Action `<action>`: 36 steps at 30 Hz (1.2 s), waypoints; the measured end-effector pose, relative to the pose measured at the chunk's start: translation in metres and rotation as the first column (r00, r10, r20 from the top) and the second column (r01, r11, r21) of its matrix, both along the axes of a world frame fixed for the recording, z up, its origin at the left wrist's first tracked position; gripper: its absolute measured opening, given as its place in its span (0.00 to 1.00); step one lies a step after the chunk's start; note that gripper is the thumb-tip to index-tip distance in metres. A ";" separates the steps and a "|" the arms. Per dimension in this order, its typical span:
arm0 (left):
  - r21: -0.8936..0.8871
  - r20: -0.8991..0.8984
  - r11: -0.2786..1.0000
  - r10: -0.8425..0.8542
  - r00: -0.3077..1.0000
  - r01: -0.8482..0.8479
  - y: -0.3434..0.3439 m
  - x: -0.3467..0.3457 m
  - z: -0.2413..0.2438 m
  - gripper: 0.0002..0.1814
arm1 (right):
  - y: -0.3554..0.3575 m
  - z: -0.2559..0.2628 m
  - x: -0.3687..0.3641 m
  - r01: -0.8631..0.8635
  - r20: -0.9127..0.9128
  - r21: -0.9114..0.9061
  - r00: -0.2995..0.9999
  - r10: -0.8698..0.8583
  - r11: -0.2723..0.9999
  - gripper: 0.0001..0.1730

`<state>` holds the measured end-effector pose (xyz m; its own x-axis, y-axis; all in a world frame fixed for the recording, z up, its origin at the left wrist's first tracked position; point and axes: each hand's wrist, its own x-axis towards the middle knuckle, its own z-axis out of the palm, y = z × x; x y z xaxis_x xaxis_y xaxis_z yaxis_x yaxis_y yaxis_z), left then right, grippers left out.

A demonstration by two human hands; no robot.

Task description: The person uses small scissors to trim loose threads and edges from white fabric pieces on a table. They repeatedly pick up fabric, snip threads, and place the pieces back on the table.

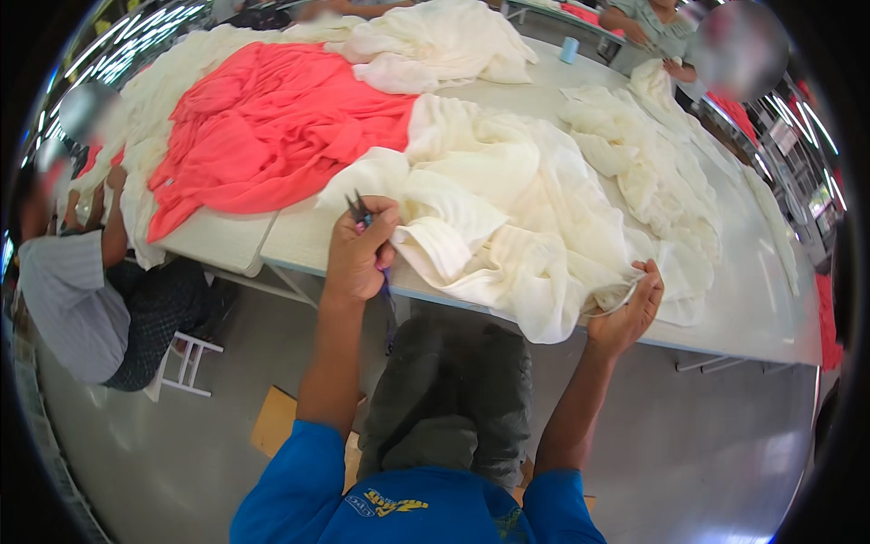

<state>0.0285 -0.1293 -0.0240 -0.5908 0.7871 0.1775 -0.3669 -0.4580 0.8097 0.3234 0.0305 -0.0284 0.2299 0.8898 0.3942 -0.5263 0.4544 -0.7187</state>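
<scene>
My left hand (363,248) is closed around a pair of small thread snips (358,209), their dark points sticking up above the fingers. A purple cord hangs from the snips below that hand. Its fingers also lie against the edge of a cream fabric piece (476,251), though I cannot tell whether they pinch it. At the right end of the same fabric, my right hand (627,306) grips the hem, with a thin white strip looped beside the fingers. Part of the fabric droops over the table's front edge between my hands.
Coral fabric (265,136) is heaped at the left of the white table (747,292). More cream fabric (639,156) lies to the right and a pile (442,44) behind. A blue thread cone (569,50) stands at the back. Co-workers sit left (75,299) and stand far right (652,34).
</scene>
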 end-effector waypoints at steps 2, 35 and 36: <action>0.000 -0.025 1.000 0.011 1.000 -0.011 -0.001 0.000 0.001 0.07 | -0.001 0.000 -0.001 -0.020 -0.013 -0.002 1.000 0.019 1.000 0.18; -0.061 -0.106 0.998 0.026 0.994 -0.033 0.001 0.004 0.005 0.09 | -0.006 0.009 0.006 -0.159 -0.163 -0.047 0.975 0.150 0.986 0.22; -0.061 -0.106 0.998 0.026 0.994 -0.032 0.002 0.003 0.004 0.08 | -0.007 0.008 0.008 -0.186 -0.150 -0.039 0.972 0.178 0.982 0.22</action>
<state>0.0315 -0.1274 -0.0201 -0.5943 0.7813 0.1909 -0.2658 -0.4148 0.8702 0.3312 0.0232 -0.0204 0.1136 0.9406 0.3199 -0.6972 0.3049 -0.6488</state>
